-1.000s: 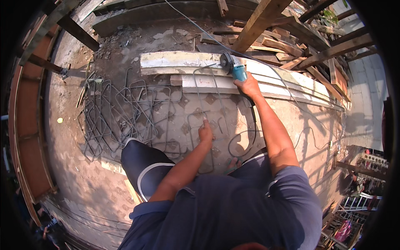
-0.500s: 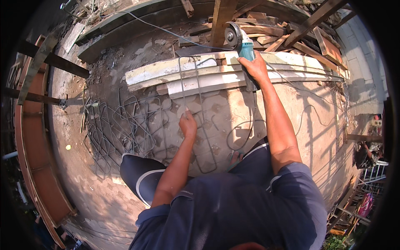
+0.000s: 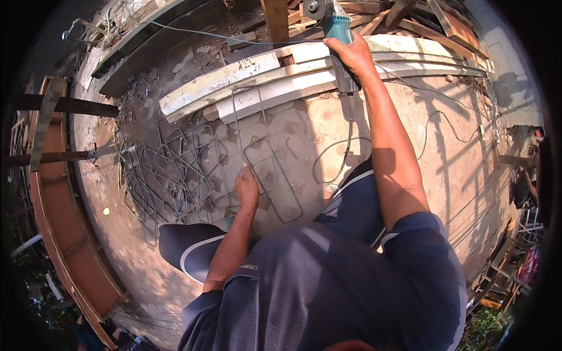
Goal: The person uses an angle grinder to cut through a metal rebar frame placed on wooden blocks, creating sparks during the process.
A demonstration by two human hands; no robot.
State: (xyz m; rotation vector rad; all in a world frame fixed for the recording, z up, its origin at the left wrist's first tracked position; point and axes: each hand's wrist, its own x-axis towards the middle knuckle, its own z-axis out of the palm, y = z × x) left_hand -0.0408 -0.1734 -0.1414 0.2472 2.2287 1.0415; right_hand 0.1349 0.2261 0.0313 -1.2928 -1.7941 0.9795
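Observation:
My left hand point(image 3: 247, 186) is closed around one long side of a bent steel rebar stirrup point(image 3: 239, 130), a narrow rectangular loop. Its far end overlaps the near edge of the stacked pale boards point(image 3: 246, 104), and its near end lies over the floor by my legs. In my right hand point(image 3: 355, 59) is a teal and black angle grinder point(image 3: 338, 28), gripped by its body above the boards. The grinder's disc point(image 3: 314, 8) points away from me at the top edge of the view, partly cut off. Whether the disc spins cannot be told.
Left of my left hand lies a tangled heap of rebar stirrups point(image 3: 170, 175). The grinder's cord point(image 3: 316, 167) loops on the tiled floor. Scrap timber point(image 3: 374, 14) is piled beyond the boards. A long brown wooden panel point(image 3: 61, 216) stands at far left.
The stirrup has been drawn back toward me, its far end leaving the far side of the boards. The whole view has shifted, and the grinder now sits higher in it, still in my right hand.

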